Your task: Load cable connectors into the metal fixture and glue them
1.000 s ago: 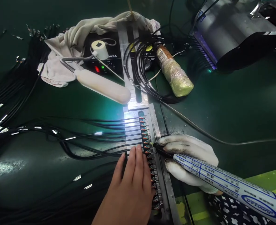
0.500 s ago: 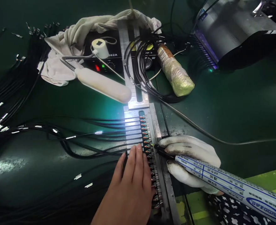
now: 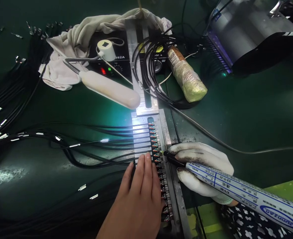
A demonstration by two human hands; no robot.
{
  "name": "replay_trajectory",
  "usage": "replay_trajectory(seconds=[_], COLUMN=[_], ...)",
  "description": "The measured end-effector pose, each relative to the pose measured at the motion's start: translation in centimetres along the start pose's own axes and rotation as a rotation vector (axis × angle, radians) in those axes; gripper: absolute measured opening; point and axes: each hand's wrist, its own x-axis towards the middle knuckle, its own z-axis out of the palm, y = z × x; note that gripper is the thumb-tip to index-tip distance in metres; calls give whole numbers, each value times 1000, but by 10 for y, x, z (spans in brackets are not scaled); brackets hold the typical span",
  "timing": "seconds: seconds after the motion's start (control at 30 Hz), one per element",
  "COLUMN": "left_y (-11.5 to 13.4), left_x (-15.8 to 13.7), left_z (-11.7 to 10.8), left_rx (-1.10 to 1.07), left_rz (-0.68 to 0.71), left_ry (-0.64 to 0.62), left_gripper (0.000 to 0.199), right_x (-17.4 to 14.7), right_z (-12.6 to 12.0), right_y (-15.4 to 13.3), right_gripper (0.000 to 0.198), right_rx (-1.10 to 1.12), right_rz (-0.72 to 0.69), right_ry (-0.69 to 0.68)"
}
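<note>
My bare left hand (image 3: 141, 196) lies flat, fingers stretched forward, over black cables on a metal jig (image 3: 141, 139). Along the jig's right side runs a row of small connectors (image 3: 157, 145) with fine coloured wires at the cable ends. My right hand (image 3: 203, 166), in a white glove with dirty fingertips, grips a white and blue labelled glue tube (image 3: 236, 189). The tube's black nozzle points left, its tip beside the connector row; whether it touches a connector I cannot tell. Black cables (image 3: 106, 132) lead off the jig to the left.
A white desk lamp (image 3: 109, 88) shines over the jig's far end. Behind it stand a black control box (image 3: 121, 68), a cloth (image 3: 61, 73), coiled cables (image 3: 148, 66) and a plastic-wrapped bundle (image 3: 187, 76). A machine with a purple glow (image 3: 241, 33) sits at the far right.
The glue tube's nozzle has shifted very slightly to the right, together with my gloved hand. My left hand stays in place.
</note>
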Motion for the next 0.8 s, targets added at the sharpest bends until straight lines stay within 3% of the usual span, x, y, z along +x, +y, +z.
replay_trajectory(seconds=[0.8], left_y=[3], left_x=[-1], left_z=[-2], left_rx=[-8], left_rz=[-14], left_ry=[-21], left_gripper=[59], right_x=[0], right_z=[1], right_y=[1], right_gripper=[23], right_rx=[43], right_rz=[33], right_ry=[10])
